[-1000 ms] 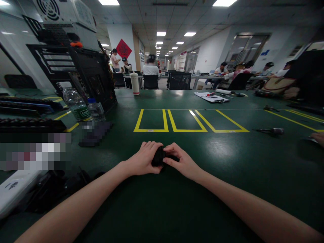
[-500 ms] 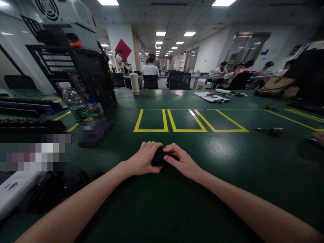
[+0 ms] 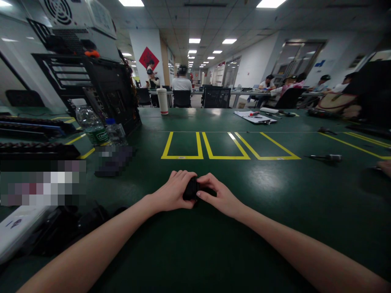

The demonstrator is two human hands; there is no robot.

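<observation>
Between my hands is a small black block-like object [image 3: 190, 190], just above or on the green tabletop [image 3: 195, 252]; its exact kind cannot be made out. My left hand [image 3: 175, 190] wraps over it from the left, fingers across the far side and thumb at the near side. My right hand [image 3: 218, 194] meets its right edge with thumb and fingertips in a loose pinch. The fingers partly cover the object, and whatever lies between the right fingertips is too dark to see.
Yellow tape outlines [image 3: 229, 157] lie beyond my hands. At left stand a computer case [image 3: 106, 89], a water bottle [image 3: 91, 126] and a smaller blue-capped bottle [image 3: 115, 132]. A screwdriver [image 3: 328, 158] and a clipboard [image 3: 253, 117] rest to the right. Another person's hand [image 3: 385, 166] shows at the right edge.
My right thumb and fingertips have shifted very slightly at the black object's edge. My left hand keeps its hold. The other person's hand at the far right has moved a little.
</observation>
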